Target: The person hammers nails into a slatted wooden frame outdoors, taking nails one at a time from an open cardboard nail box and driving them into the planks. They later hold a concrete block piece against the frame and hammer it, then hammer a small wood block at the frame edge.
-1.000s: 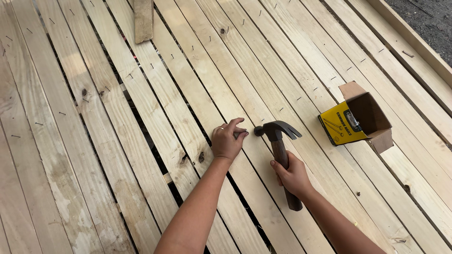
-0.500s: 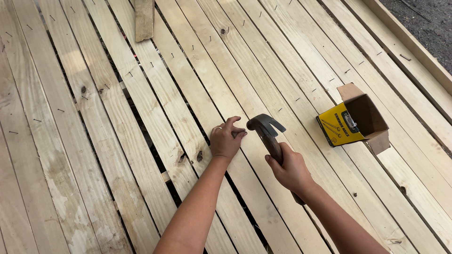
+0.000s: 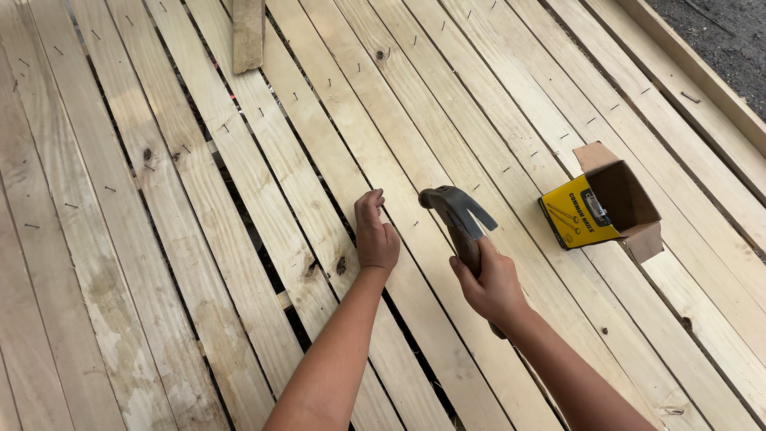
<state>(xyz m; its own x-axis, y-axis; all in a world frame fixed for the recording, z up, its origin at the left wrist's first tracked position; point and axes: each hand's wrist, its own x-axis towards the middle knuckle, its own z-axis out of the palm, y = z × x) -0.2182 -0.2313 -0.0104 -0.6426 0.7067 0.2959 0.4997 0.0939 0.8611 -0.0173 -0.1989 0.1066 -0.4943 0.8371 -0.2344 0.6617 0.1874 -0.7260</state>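
My right hand [image 3: 488,286] grips the wooden handle of a claw hammer [image 3: 455,211], whose dark steel head is raised just right of my left hand. My left hand [image 3: 373,235] rests on a pale wooden plank [image 3: 415,263], fingers pinched as if around a small nail that is too small to make out. The hammer's face points toward the left hand's fingertips, a short gap away.
Long pale planks [image 3: 199,239] run diagonally with dark gaps between them; several nails stand partly driven in them. An open yellow cardboard nail box [image 3: 602,207] lies to the right. A short wood offcut [image 3: 248,32] lies at the top. Dark ground [image 3: 718,32] shows beyond the deck's edge.
The hammer head has lifted and swung left toward my left hand, then risen further. My left hand has stayed in place on the plank.
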